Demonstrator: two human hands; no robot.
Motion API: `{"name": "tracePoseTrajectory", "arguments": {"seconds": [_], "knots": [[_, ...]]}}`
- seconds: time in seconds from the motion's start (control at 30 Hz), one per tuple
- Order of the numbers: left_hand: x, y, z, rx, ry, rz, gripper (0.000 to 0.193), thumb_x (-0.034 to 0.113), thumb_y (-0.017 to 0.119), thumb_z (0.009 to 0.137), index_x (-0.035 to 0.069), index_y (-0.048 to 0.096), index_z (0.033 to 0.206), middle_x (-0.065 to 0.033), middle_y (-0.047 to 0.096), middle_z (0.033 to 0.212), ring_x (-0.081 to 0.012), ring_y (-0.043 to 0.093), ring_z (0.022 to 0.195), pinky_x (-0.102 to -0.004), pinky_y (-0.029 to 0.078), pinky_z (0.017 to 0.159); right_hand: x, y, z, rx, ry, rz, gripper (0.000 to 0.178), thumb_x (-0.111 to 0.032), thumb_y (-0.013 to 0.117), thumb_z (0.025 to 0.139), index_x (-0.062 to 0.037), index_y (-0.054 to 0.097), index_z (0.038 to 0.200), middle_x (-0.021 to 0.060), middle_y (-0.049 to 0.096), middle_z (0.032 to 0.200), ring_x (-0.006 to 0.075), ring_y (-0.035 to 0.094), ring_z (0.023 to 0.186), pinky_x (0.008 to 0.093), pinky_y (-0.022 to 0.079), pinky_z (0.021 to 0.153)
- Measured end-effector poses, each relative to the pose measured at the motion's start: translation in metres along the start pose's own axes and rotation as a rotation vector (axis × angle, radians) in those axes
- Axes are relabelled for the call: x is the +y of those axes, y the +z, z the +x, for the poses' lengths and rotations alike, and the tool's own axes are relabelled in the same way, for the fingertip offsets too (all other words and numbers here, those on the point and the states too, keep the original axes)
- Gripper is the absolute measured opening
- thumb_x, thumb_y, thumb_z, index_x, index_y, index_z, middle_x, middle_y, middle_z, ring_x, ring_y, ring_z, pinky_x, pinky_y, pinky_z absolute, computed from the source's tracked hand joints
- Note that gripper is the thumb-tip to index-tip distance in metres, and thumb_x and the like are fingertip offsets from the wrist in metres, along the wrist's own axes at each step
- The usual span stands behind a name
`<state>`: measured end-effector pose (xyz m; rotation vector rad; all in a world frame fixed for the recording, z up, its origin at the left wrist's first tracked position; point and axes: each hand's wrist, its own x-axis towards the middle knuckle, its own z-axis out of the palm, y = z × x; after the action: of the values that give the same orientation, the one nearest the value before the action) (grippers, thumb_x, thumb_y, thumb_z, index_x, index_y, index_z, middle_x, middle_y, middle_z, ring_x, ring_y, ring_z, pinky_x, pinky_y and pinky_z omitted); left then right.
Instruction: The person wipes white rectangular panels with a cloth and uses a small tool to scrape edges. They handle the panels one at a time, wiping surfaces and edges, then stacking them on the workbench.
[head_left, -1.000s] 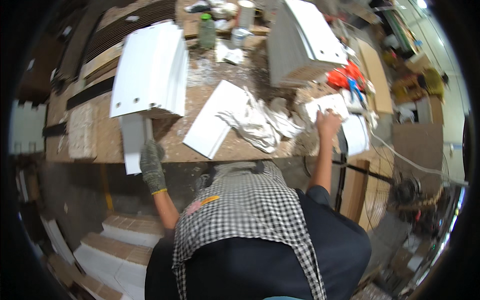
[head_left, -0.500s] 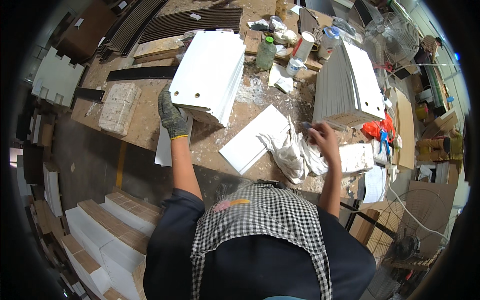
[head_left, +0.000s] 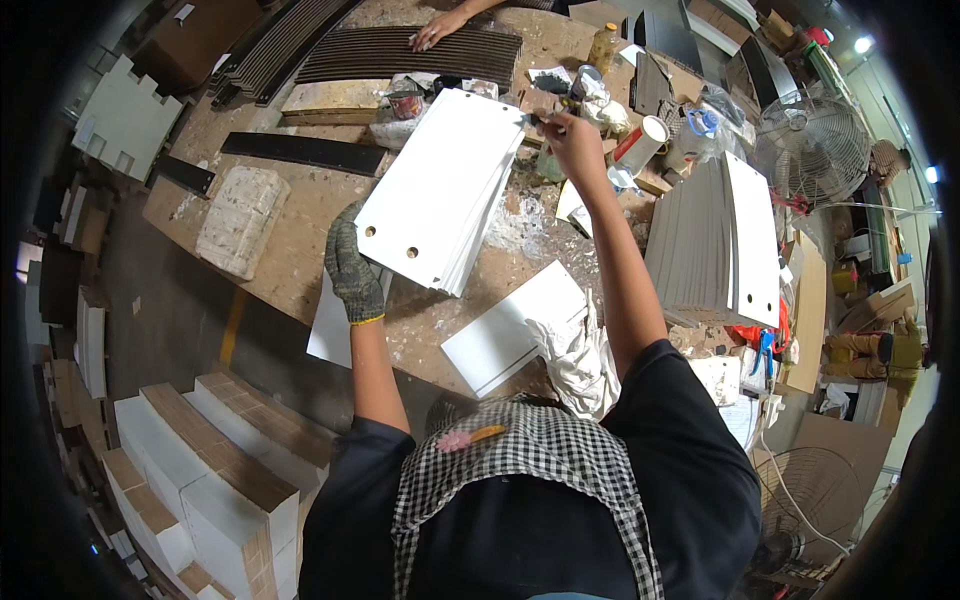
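Observation:
A stack of white panels with holes near its ends stands before me on the workbench. My left hand, in a dark knit glove, grips the stack's near left side; some of its fingertips are hidden against the edge. My bare right hand reaches to the far right corner of the top panel. Its fingers pinch a small dark flat piece, too small to name surely, at that corner. Nearer me lie a loose white panel and a crumpled white cloth.
A second panel stack stands right. Behind are a red-and-white can, a jar and a fan. Another person's hand rests on dark ribbed strips. A wrapped block sits left.
My right hand has moved from above the cloth up to the stack's far right corner, carrying the small dark piece. My left hand stays at the stack. Another person's hand has appeared.

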<state>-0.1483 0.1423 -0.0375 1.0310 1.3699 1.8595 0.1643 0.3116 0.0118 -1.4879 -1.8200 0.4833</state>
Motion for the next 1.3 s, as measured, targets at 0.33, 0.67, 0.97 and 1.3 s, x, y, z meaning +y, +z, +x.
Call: {"name": "tracePoseTrajectory", "arguments": {"seconds": [0.33, 0.67, 0.97, 1.3], "knots": [[-0.009, 0.008, -0.004, 0.129, 0.189, 0.211, 0.04, 0.025, 0.045, 0.101, -0.005, 0.066, 0.117, -0.0136, 0.065, 0.114, -0.0252, 0.063, 0.105, -0.0406, 0.05, 0.096, 0.003, 0.004, 0.01, 0.038, -0.003, -0.105, 0.027, -0.023, 0.071, 0.092, -0.009, 0.075, 0.115, 0.0181, 0.07, 0.076, 0.0307, 0.068, 0.064, 0.0397, 0.052, 0.064], [-0.019, 0.008, -0.004, 0.184, 0.132, 0.059, 0.04, 0.024, 0.043, 0.102, -0.005, 0.067, 0.114, -0.0142, 0.066, 0.112, -0.0264, 0.065, 0.1, -0.0412, 0.052, 0.092, 0.003, 0.0, 0.008, -0.022, -0.015, -0.15, 0.024, -0.021, 0.07, 0.091, -0.0103, 0.076, 0.112, 0.0197, 0.073, 0.09, 0.038, 0.071, 0.081, 0.0442, 0.054, 0.073], [0.048, 0.018, -0.021, -0.088, 0.25, 0.724, 0.069, 0.05, 0.057, 0.096, 0.001, 0.049, 0.144, -0.0219, 0.049, 0.147, -0.0376, 0.044, 0.136, -0.0514, 0.034, 0.114, -0.002, -0.004, 0.011, 0.061, -0.022, -0.132, 0.026, -0.025, 0.072, 0.09, -0.0072, 0.075, 0.11, 0.021, 0.072, 0.089, 0.0399, 0.069, 0.079, 0.0452, 0.053, 0.072], [0.09, 0.03, -0.029, -0.519, 0.164, 1.48, 0.132, 0.086, 0.072, 0.063, 0.005, 0.026, 0.156, -0.0349, 0.028, 0.154, -0.0545, 0.022, 0.146, -0.0691, 0.012, 0.118, -0.013, -0.011, 0.01, 0.063, 0.054, -0.154, 0.025, -0.021, 0.07, 0.092, -0.0129, 0.076, 0.114, 0.0178, 0.074, 0.092, 0.0368, 0.071, 0.08, 0.0442, 0.055, 0.075]]}}
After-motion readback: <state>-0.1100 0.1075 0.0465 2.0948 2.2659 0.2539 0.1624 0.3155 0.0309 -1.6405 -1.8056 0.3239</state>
